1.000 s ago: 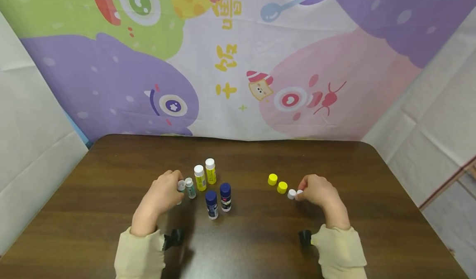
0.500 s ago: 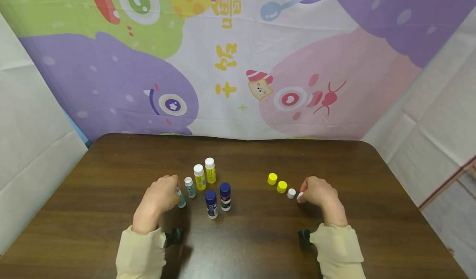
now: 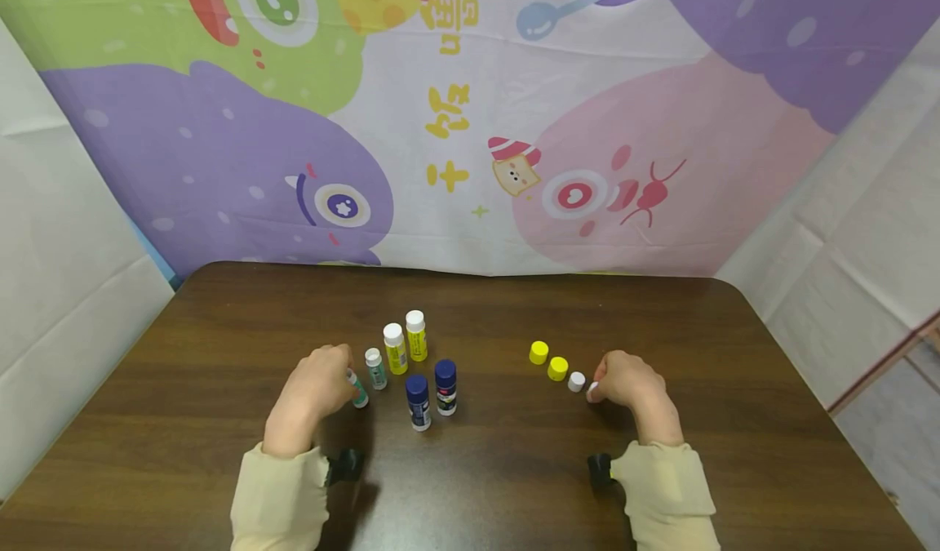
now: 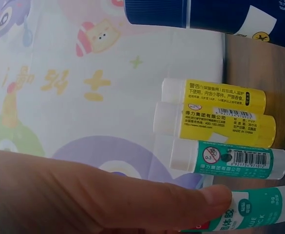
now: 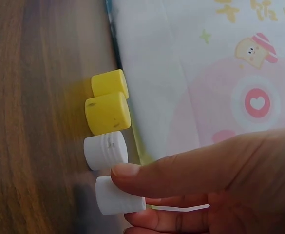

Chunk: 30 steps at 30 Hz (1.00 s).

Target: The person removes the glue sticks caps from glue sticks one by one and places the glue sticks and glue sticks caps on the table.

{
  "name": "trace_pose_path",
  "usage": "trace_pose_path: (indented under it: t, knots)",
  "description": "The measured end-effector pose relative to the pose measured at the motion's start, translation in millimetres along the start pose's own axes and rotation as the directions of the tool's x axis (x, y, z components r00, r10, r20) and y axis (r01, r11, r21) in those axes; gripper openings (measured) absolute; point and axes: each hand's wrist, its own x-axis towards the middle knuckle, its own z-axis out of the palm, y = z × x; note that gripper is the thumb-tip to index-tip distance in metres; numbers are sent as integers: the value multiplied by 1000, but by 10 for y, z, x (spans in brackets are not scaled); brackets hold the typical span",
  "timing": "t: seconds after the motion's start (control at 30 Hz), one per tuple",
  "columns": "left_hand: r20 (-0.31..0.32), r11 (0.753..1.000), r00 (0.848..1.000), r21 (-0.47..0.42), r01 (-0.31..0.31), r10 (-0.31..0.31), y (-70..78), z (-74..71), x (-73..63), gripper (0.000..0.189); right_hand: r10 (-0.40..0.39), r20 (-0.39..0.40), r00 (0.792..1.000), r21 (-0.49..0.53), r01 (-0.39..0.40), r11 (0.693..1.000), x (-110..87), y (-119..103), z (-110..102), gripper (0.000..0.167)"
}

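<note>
Left hand [image 3: 316, 381] gripping a green glue stick [image 3: 358, 392], thumb pressed along its side, other fingers mostly hidden. Stick is at the hand's 3 o'clock, slightly tilted; can't tell if its base touches the table [image 3: 507, 469]. Second green stick [image 3: 377, 374] upright just beside it, at its 1 o'clock. From there toward 2 o'clock: front yellow stick [image 3: 396, 357], then back yellow stick [image 3: 417, 343], both upright, white tops. Near blue stick [image 3: 419, 408] and far blue stick [image 3: 445, 392] stand upright around 3 o'clock of the held stick, a bit apart.

Right hand [image 3: 630, 379] pinching a small white cylinder [image 5: 114, 196], thumb on one side, fingers on the other; cylinder at the hand's 9 o'clock. Loose white cylinder [image 3: 576, 382] just beside it at 10 o'clock, then near yellow cylinder [image 3: 557, 369] and far yellow cylinder [image 3: 538, 353], same line. Printed cloth [image 3: 455, 233] beyond the table, 12 o'clock.
</note>
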Motion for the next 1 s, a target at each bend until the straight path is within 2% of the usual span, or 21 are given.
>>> trace_pose_path:
  t: [0.43,0.83,1.0]
  knots:
    - [-64,998,997,37,-43,45,-26,31,32,16,16,14,1000,-6,-16,1000,28,7,21,20]
    - [-60,999,998,32,-22,24,-15,29,31,19,33,24,999,-14,-33,999,41,8,48,21]
    - [-59,998,998,69,6,-2,35,-21,-9,26,42,24,999,-27,-41,999,26,-2,30,24]
